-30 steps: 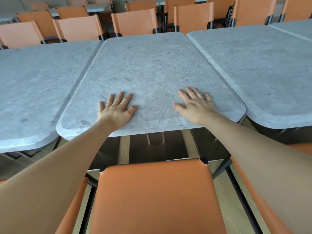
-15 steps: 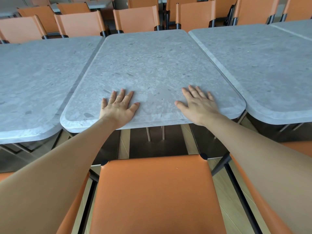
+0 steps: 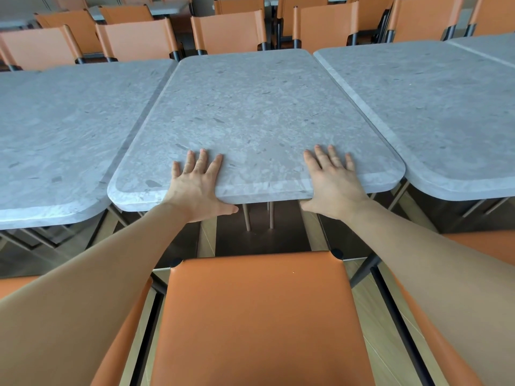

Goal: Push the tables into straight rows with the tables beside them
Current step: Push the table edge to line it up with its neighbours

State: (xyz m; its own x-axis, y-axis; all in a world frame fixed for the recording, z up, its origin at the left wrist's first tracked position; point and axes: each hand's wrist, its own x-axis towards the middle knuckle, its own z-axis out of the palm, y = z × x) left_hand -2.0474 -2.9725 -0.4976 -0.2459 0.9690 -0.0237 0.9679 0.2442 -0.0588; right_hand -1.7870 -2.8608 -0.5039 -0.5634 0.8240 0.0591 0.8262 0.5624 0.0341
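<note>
Left hand (image 3: 198,188) and right hand (image 3: 333,188) lie flat on middle table's (image 3: 259,112) near edge

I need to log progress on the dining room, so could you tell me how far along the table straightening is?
Done: nothing looks finished yet. In hand: the left hand and right hand lie flat on the near edge of the middle table, thumbs hanging over the edge. Left: its near edge sits farther from the camera than those of the left table and right table, so the row is not yet straight.
</note>
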